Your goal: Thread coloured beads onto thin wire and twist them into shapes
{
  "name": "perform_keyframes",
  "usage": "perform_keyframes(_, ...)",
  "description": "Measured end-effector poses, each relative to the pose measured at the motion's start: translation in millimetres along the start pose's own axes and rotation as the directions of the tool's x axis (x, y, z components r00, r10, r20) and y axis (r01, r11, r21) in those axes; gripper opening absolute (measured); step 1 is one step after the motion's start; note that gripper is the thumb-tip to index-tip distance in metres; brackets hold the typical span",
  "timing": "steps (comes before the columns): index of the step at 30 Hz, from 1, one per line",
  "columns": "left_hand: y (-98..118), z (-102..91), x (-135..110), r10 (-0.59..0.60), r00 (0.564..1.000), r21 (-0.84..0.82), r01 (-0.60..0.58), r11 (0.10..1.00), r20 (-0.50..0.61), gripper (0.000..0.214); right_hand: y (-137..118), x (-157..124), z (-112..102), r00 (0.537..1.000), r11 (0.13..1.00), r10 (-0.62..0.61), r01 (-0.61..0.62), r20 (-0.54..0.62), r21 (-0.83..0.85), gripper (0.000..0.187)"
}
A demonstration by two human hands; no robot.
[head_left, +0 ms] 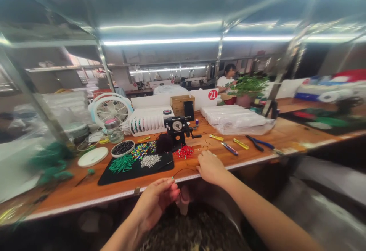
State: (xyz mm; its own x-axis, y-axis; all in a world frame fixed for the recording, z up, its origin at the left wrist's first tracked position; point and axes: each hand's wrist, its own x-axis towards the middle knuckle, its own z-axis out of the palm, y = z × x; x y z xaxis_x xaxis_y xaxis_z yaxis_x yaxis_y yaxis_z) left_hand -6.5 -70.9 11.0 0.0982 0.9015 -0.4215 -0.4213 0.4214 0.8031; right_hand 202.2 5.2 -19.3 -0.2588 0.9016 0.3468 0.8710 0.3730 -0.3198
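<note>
one thin dark cord point(183, 169), likely light, bendy and best gripped near its tip, arcs from your pinching left hand point(160, 197) toward your right hand point(211, 167), whose hold cannot be told.

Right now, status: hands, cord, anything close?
Left hand pinching thin dark cord. Right hand at front edge of table, grip unclear. Red beads close beyond.

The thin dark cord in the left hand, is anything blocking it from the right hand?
Nothing visible blocks it: the thin dark cord arcs from the left hand to near the right hand. The mound of small red beads lies farther back, out of the way.
</note>
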Motion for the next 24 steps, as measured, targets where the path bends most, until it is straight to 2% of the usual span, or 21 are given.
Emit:
perform_keyframes(1, -0.6, -0.8, 0.2, 0.003, 1.000, 0.001, -0.003, 1.000, -0.005, 0.002, 0.0, 4.6, 1.3, 0.999, 0.999, -0.032, 0.031, 0.017, 0.019, 0.002)
perform_keyframes(3, -0.9, -2.6, -0.6, 0.014, 1.000, 0.010, -0.014, 1.000, -0.008, 0.003, -1.7, 10.1, 3.5, 0.996, 0.994, -0.085, 0.084, 0.012, 0.074, 0.011)
perform_keyframes(5, -0.3, -4.0, -2.0, 0.016, 1.000, 0.027, -0.016, 1.000, -0.006, 0.003, -6.1, 9.7, 3.9, 0.994, 0.985, -0.100, 0.106, -0.049, 0.133, 0.013)
perform_keyframes(8, 0.6, -3.3, -2.5, 0.004, 1.000, 0.053, -0.003, 0.999, -0.018, 0.004, -19.1, -4.2, 0.8, 0.983, 0.975, -0.009, 0.050, -0.185, 0.218, 0.021)
perform_keyframes(9, 0.4, -1.9, -1.5, -0.001, 1.000, 0.063, 0.002, 0.998, -0.020, 0.004, -25.2, -11.9, -0.8, 0.982, 0.948, 0.058, 0.003, -0.180, 0.319, 0.024)
perform_keyframes(10, -0.3, 0.0, 0.3, -0.005, 1.000, 0.071, 0.006, 0.997, -0.017, 0.003, -31.8, -20.3, -2.3, 0.984, 0.879, 0.135, -0.064, -0.118, 0.473, 0.025)
perform_keyframes(11, -1.6, 2.3, 2.9, -0.013, 1.000, 0.079, 0.014, 0.997, -0.010, 0.003, -38.7, -29.0, -3.4, 0.980, 0.743, 0.199, -0.151, 0.000, 0.652, 0.024)
perform_keyframes(12, -3.3, 5.1, 6.1, -0.024, 1.000, 0.082, 0.024, 0.996, 0.003, 0.002, -45.4, -37.4, -3.9, 0.964, 0.546, 0.223, -0.249, 0.147, 0.800, 0.023)
perform_keyframes(13, -5.5, 8.0, 10.1, -0.030, 0.999, 0.080, 0.028, 0.996, 0.024, 0.002, -51.7, -44.9, -3.6, 0.937, 0.331, 0.204, -0.338, 0.283, 0.881, 0.023)
perform_keyframes(14, -7.8, 11.1, 14.4, -0.039, 0.998, 0.077, 0.035, 0.996, 0.049, 0.002, -57.1, -51.1, -2.4, 0.913, 0.162, 0.168, -0.397, 0.371, 0.904, 0.023)
perform_keyframes(15, -10.2, 14.2, 19.0, -0.045, 0.997, 0.072, 0.040, 0.997, 0.067, 0.004, -61.5, -55.9, -0.3, 0.903, 0.078, 0.142, -0.420, 0.406, 0.904, 0.024)
perform_keyframes(16, -12.3, 17.2, 23.6, -0.054, 0.996, 0.064, 0.050, 0.997, 0.072, 0.007, -64.9, -59.1, 2.6, 0.901, 0.055, 0.128, -0.425, 0.415, 0.904, 0.024)
perform_keyframes(17, -13.8, 20.1, 27.9, -0.069, 0.996, 0.056, 0.066, 0.996, 0.064, 0.009, -67.4, -61.2, 6.0, 0.903, 0.071, 0.114, -0.424, 0.415, 0.903, 0.025)
perform_keyframes(20, -13.9, 26.8, 37.8, -0.126, 0.992, 0.018, 0.126, 0.992, -0.001, 0.012, -70.9, -62.8, 16.4, 0.909, 0.173, 0.079, -0.417, 0.409, 0.892, 0.021)
perform_keyframes(24, -6.8, 29.3, 41.5, -0.111, 0.993, -0.029, 0.110, 0.994, -0.047, 0.008, -73.2, -65.3, 24.7, 0.931, 0.252, 0.102, -0.365, 0.350, 0.896, 0.016)
